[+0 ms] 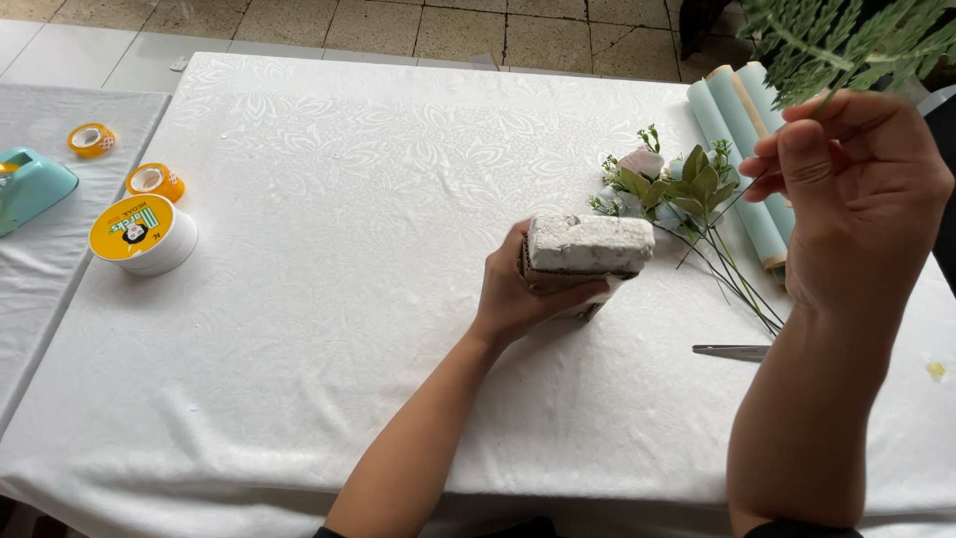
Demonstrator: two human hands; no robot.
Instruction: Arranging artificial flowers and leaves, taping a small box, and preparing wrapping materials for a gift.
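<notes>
L hand [518, 289] reaches in from the near edge of the table [349, 179], forearm angled up and to the right, fingers wrapped round a white foam block [588, 244] w/ a brown underside; thumb on the near face, grip pressed tight on it. Block sits roughly mid-table, a bit toward the right edge, lifted or tipped on its side, can't tell if it touches the cloth. R hand [856, 189] is raised high above the right edge, forearm near vertical, wrist bent, thumb and fingers pinching a thin stem of a green leafy sprig [846, 40] that fans out toward the far right corner. Just beyond the block lie cut flowers w/ leaves [677, 194], stems running toward the right edge, next to pale blue paper rolls [732, 110]. Scissors [732, 351] lie near the R forearm. Tape rolls [144, 234] sit by the left edge.
</notes>
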